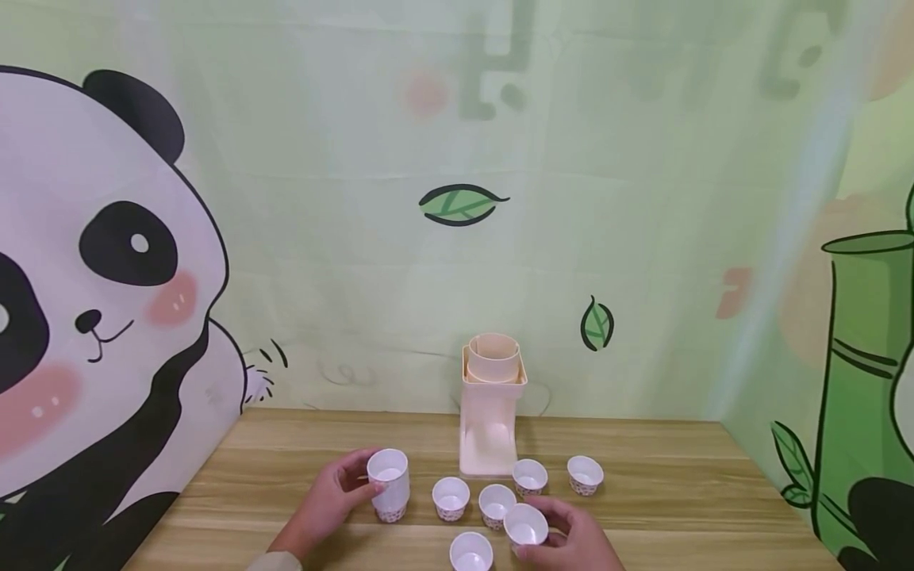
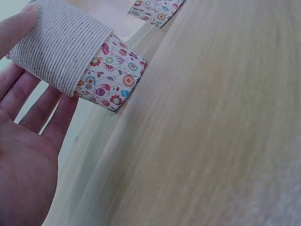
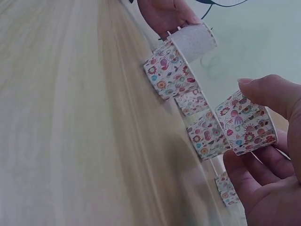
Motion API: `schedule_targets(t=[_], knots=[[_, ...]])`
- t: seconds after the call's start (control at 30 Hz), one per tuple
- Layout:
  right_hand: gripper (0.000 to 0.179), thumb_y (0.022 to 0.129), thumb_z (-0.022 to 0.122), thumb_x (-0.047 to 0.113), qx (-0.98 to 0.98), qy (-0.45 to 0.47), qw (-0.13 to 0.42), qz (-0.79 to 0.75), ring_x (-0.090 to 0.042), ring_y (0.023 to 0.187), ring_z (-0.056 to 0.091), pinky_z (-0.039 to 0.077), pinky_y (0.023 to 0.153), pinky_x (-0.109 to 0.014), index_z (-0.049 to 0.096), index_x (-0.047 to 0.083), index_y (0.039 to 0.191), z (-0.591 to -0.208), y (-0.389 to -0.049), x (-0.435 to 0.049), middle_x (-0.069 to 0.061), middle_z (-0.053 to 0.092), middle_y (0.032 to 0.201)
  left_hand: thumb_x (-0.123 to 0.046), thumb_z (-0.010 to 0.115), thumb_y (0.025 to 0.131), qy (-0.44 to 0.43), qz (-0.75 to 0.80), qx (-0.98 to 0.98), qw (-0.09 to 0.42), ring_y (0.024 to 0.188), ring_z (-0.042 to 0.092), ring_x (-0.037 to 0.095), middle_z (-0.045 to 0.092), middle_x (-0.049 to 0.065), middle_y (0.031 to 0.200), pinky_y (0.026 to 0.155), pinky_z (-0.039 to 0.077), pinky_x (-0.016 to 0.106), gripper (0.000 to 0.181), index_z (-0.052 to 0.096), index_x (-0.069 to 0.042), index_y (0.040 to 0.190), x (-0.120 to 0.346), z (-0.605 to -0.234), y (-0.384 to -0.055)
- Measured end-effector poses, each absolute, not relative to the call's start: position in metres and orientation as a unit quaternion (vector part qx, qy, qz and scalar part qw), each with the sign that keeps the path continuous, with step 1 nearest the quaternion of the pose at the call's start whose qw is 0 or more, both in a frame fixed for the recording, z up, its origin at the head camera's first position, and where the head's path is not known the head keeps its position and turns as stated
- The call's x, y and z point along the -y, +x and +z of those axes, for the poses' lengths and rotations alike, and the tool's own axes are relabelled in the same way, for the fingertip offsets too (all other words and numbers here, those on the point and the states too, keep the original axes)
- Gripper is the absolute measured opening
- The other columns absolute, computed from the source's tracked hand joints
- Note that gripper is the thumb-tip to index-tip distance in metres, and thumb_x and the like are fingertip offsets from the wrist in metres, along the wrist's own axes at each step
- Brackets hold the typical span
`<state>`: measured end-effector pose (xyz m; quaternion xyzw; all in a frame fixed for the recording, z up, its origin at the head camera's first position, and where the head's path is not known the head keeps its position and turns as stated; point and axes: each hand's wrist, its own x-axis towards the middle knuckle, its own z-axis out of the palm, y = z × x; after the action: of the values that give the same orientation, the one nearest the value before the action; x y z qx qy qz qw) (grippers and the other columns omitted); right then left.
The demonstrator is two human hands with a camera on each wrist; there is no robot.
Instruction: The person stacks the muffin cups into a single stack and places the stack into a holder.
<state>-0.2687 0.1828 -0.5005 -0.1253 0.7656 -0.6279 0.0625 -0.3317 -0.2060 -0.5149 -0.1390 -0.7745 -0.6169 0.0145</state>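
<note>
My left hand (image 1: 334, 496) holds a tall stack of nested paper cups (image 1: 389, 485) between thumb and fingers, at the left of the loose cups. In the left wrist view its ribbed rims (image 2: 61, 44) sit above a flowered bottom cup (image 2: 113, 73), whose base is at the tabletop. My right hand (image 1: 574, 543) grips a single paper cup (image 1: 526, 525) by its sides, mouth up, raised above the table. The right wrist view shows this cup's floral wall (image 3: 247, 123) between thumb and fingers. Loose cups stand upright between the hands, among them one cup (image 1: 451, 500) nearest the stack.
More loose cups stand around: a cup (image 1: 497, 506) beside the held one, a front cup (image 1: 471, 550), a cup (image 1: 530, 476) behind and another cup (image 1: 585, 474) at right. A pale pink cup-shaped dispenser (image 1: 489, 428) stands at the back of the wooden table (image 1: 286, 452), before a printed backdrop.
</note>
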Motion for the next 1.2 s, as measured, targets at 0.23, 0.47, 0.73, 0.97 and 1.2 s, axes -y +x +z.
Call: schedule_targets(t=[0.23, 0.47, 0.73, 0.97, 1.2], knots=[[0.075, 0.074, 0.092, 0.012, -0.757, -0.14, 0.057, -0.636, -0.028, 0.122, 0.062, 0.056, 0.095, -0.023, 0.055, -0.011, 0.136, -0.497, -0.271, -0.177, -0.025, 0.062, 0.135, -0.017, 0.079, 0.09, -0.143, -0.616, 0.775, 0.017, 0.114, 0.066, 0.017, 0.068, 0.021, 0.129, 0.095, 0.052, 0.018, 0.057, 0.057, 0.0, 0.139, 0.206, -0.516, -0.332], [0.076, 0.074, 0.092, 0.015, -0.749, -0.139, 0.047, -0.646, -0.02, 0.116, 0.065, 0.056, 0.092, -0.022, 0.055, -0.011, 0.136, -0.493, -0.273, -0.171, -0.026, 0.061, 0.138, -0.017, 0.079, 0.09, -0.146, -0.617, 0.773, 0.015, 0.113, 0.066, 0.014, 0.067, 0.021, 0.129, 0.096, 0.051, 0.018, 0.057, 0.057, 0.0, 0.14, 0.206, -0.517, -0.333], [0.073, 0.077, 0.09, 0.011, -0.737, -0.145, 0.041, -0.659, -0.024, 0.114, 0.067, 0.056, 0.093, -0.021, 0.054, -0.012, 0.136, -0.487, -0.275, -0.163, -0.027, 0.06, 0.137, -0.018, 0.079, 0.09, -0.148, -0.621, 0.77, 0.012, 0.114, 0.066, 0.016, 0.067, 0.021, 0.13, 0.096, 0.052, 0.019, 0.058, 0.057, -0.001, 0.14, 0.207, -0.517, -0.333], [0.067, 0.078, 0.089, 0.009, -0.731, -0.157, 0.036, -0.663, -0.017, 0.108, 0.069, 0.057, 0.091, -0.022, 0.057, -0.011, 0.133, -0.484, -0.279, -0.155, -0.023, 0.065, 0.128, -0.017, 0.079, 0.09, -0.149, -0.617, 0.772, 0.014, 0.112, 0.066, 0.01, 0.067, 0.021, 0.13, 0.096, 0.051, 0.018, 0.057, 0.057, 0.0, 0.14, 0.207, -0.518, -0.333], [0.064, 0.078, 0.088, 0.006, -0.719, -0.183, 0.02, -0.671, -0.014, 0.104, 0.069, 0.057, 0.09, -0.022, 0.057, -0.011, 0.131, -0.48, -0.282, -0.145, -0.027, 0.064, 0.126, -0.014, 0.077, 0.091, -0.156, -0.622, 0.767, 0.017, 0.108, 0.067, 0.005, 0.066, 0.025, 0.129, 0.095, 0.052, 0.019, 0.057, 0.055, 0.003, 0.14, 0.206, -0.519, -0.333]])
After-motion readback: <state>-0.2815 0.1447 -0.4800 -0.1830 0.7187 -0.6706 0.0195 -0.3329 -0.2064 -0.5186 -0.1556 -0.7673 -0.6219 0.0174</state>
